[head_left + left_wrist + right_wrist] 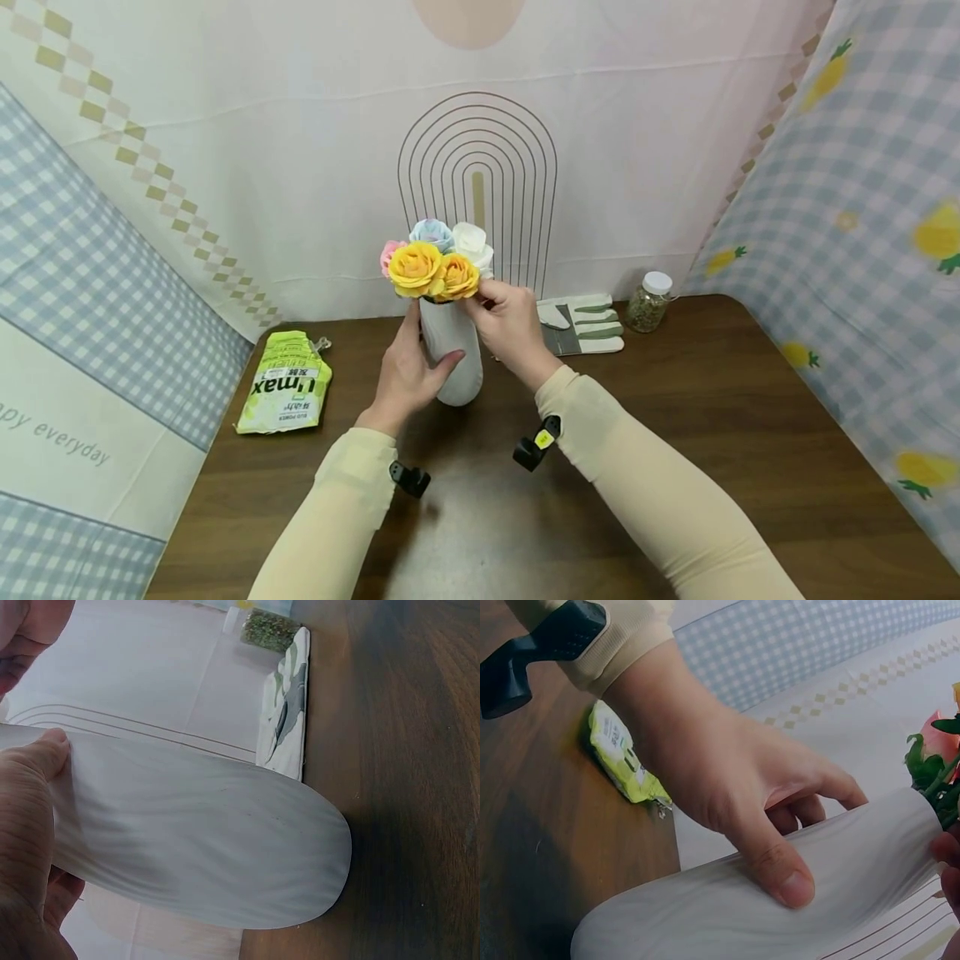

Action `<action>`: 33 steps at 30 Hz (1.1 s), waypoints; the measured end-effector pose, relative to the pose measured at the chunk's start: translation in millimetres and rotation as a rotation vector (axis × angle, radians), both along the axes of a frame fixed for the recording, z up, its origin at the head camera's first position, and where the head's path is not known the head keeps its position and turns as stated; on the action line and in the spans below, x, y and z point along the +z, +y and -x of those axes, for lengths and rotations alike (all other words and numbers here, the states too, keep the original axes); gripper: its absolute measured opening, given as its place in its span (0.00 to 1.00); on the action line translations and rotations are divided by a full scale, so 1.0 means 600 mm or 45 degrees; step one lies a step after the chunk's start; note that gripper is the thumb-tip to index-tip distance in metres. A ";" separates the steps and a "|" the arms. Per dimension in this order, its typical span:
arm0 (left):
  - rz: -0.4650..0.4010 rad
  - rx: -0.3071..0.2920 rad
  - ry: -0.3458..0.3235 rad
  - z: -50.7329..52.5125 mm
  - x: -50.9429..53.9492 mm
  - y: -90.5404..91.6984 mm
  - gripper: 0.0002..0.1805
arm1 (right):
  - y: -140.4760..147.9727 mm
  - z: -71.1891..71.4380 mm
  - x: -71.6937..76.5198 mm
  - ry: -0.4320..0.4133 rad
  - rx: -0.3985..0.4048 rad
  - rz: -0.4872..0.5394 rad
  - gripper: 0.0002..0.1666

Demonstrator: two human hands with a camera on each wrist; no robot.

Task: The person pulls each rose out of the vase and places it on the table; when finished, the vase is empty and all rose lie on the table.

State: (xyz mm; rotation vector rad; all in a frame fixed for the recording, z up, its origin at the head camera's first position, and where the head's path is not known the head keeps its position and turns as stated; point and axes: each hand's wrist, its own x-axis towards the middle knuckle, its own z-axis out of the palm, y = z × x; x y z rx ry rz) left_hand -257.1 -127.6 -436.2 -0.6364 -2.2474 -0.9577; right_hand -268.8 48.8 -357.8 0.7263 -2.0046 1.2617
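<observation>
A white vase [452, 354] with soft ridges stands on the table, tilted in the head view. Yellow roses [416, 268], a white rose [471, 243], a blue rose [432, 234] and a pink flower [937, 739] rise from its mouth. My left hand [407, 371] grips the vase's body, thumb on the near side and fingers around the left. At the rim's right side, my right hand [513, 325] has curled fingers, its thumb and index fingertips close beneath the blooms. Whether they pinch a stem or the rim is hidden. Green leaves [928, 766] show at the vase's mouth.
To the left lies a green and white plastic packet [288, 383]. Behind my right hand are a white, grey and green glove [596, 325] and a lidded jar [648, 304] of dried green bits. Printed cloth [300, 167] hangs behind the brown wooden table [675, 417].
</observation>
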 end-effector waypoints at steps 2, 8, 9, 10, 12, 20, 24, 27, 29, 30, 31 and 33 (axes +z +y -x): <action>-0.005 0.003 -0.001 0.000 0.000 0.000 0.58 | -0.002 -0.001 0.003 0.004 0.022 0.004 0.09; 0.011 0.016 -0.020 0.001 0.000 0.001 0.57 | -0.002 0.003 0.005 -0.056 0.068 -0.018 0.07; 0.012 0.018 -0.025 0.001 0.000 0.002 0.57 | -0.002 0.005 0.004 -0.071 0.078 -0.016 0.08; 0.012 0.020 -0.030 0.001 -0.001 0.002 0.57 | -0.001 0.005 0.004 -0.082 0.088 -0.009 0.08; 0.010 0.024 -0.036 0.000 -0.001 0.001 0.56 | 0.000 0.007 0.003 -0.097 0.096 0.016 0.08; -0.004 0.020 -0.049 -0.001 0.000 0.001 0.56 | 0.011 0.009 0.013 -0.120 0.064 0.183 0.10; -0.004 0.024 -0.067 -0.001 0.000 0.000 0.55 | 0.012 0.006 0.018 -0.159 0.087 0.232 0.09; -0.004 0.022 -0.087 -0.002 0.000 0.000 0.54 | 0.011 -0.008 0.030 -0.167 0.091 0.255 0.08; 0.001 0.025 -0.095 -0.002 0.000 0.000 0.54 | 0.011 -0.019 0.040 -0.164 0.091 0.272 0.07; 0.004 0.026 -0.097 -0.002 0.000 0.000 0.55 | 0.012 -0.025 0.046 -0.160 0.097 0.278 0.07; 0.005 0.028 -0.099 -0.002 0.000 0.000 0.55 | 0.012 -0.031 0.051 -0.159 0.101 0.286 0.06; 0.011 0.031 -0.098 -0.002 0.001 0.000 0.55 | 0.013 -0.037 0.056 -0.152 0.117 0.302 0.06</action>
